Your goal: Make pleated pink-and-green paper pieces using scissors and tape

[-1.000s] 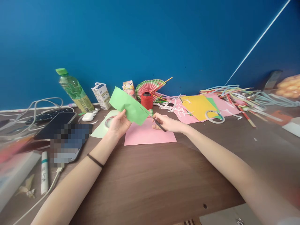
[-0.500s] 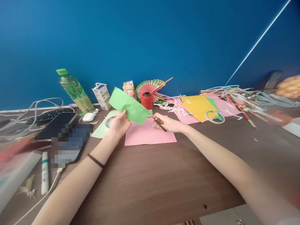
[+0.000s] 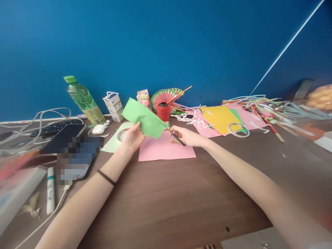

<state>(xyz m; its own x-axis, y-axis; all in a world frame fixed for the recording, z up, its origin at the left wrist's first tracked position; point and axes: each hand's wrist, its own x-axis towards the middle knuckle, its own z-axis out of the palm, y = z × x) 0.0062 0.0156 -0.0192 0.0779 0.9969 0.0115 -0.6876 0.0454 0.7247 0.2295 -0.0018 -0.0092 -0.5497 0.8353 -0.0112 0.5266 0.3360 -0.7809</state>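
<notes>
My left hand (image 3: 134, 135) is closed on the lower left edge of a green sheet of paper (image 3: 142, 118), thumb on top, and holds it tilted above the table. In my right hand (image 3: 185, 136) is a pair of dark-handled scissors (image 3: 177, 138), with the blades at the right edge of the green paper; a thin line runs inward from there. Under my hands lies a pink sheet of paper (image 3: 167, 152). A roll of tape (image 3: 121, 135) rests on a pale green sheet (image 3: 111, 147) beside my left wrist. Behind the scissors stands a red spool of thread (image 3: 163, 112).
Along the blue wall stand a green-capped bottle (image 3: 84, 100), a milk carton (image 3: 113, 107) and a pleated paper fan (image 3: 166, 97). Paper scraps (image 3: 193, 119), a yellow sheet (image 3: 219, 119) and another tape roll (image 3: 238, 130) lie right. Phones (image 3: 80, 159), cables and a marker (image 3: 51, 190) fill the left.
The view has shifted very slightly. Both hands, the green paper and the scissors keep nearly the same positions.
</notes>
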